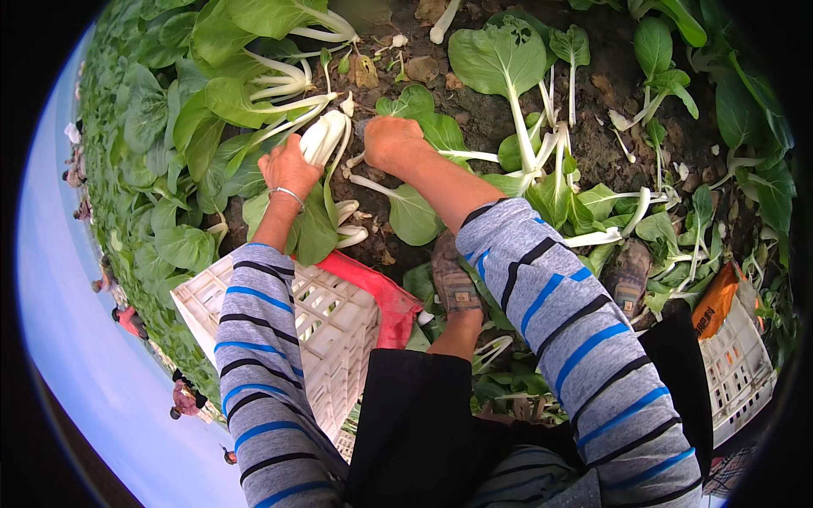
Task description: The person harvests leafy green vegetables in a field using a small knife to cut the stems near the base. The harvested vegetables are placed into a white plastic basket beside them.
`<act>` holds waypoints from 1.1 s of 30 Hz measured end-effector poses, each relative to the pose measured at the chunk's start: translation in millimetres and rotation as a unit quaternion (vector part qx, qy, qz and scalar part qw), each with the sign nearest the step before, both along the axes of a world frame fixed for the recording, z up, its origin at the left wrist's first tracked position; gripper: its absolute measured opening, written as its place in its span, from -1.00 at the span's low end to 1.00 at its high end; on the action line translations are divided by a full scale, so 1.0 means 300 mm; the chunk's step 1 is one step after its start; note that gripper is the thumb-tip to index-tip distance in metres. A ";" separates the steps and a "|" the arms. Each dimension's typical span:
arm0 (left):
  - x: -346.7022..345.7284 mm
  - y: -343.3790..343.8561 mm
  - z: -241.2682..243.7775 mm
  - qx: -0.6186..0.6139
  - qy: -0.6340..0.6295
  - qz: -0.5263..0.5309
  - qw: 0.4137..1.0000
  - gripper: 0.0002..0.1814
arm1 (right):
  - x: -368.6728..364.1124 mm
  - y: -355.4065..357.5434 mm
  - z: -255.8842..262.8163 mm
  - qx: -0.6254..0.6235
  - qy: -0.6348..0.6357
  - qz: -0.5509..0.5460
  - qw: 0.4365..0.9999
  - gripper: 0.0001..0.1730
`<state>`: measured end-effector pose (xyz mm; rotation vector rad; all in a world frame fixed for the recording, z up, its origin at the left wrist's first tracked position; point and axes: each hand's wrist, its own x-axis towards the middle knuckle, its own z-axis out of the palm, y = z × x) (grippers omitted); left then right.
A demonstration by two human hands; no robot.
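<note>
My left hand (pixel 289 166), with a bracelet at the wrist, grips a head of bok choy (pixel 322 136). The white stalks and cut base point away from me, and the green leaves hang below the hand. Just right of that base, my right hand (pixel 392 143) is closed in a fist low over the soil. A grey, blade-like piece (pixel 360 129) juts out at its left side; the rest of this tool is hidden in the fist. Loose bok choy leaves (pixel 416 213) lie on the ground beneath my right forearm.
A white plastic crate (pixel 336 324) with a red strip (pixel 387 292) stands by my left arm. Another crate (pixel 737 374) is at right. Growing bok choy (pixel 184 247) fills the left; heaped trimmed leaves (pixel 559 190) lie right. My shoes (pixel 456 276) are among leaves. Several people (pixel 184 397) work far off.
</note>
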<state>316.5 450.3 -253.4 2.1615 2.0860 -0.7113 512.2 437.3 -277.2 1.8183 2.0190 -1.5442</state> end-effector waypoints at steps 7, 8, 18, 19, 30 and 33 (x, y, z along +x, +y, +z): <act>0.057 -0.084 0.150 0.110 -0.103 -0.278 0.949 -0.57 | 0.123 -0.268 -0.064 -0.019 0.170 -0.265 0.949 -0.48; 0.057 -0.099 0.162 0.090 -0.100 -0.294 0.946 -0.54 | 0.136 -0.287 -0.075 -0.041 0.225 -0.327 0.917 -0.49; 0.238 -0.170 0.339 -0.062 0.117 -0.302 0.944 -0.54 | 0.117 -0.167 -0.051 0.027 0.216 -0.243 0.945 -0.51; 0.259 -0.127 0.343 -0.071 0.144 -0.289 0.944 -0.56 | 0.105 -0.128 -0.035 0.043 0.169 -0.211 0.962 -0.49; 0.050 0.126 0.154 -0.090 0.117 -0.190 0.971 -0.56 | -0.040 0.044 -0.030 0.006 0.063 -0.113 0.992 -0.62; 0.037 0.074 0.120 -0.075 0.097 -0.175 0.977 -0.58 | -0.072 0.042 -0.039 0.027 0.025 -0.089 0.995 -0.63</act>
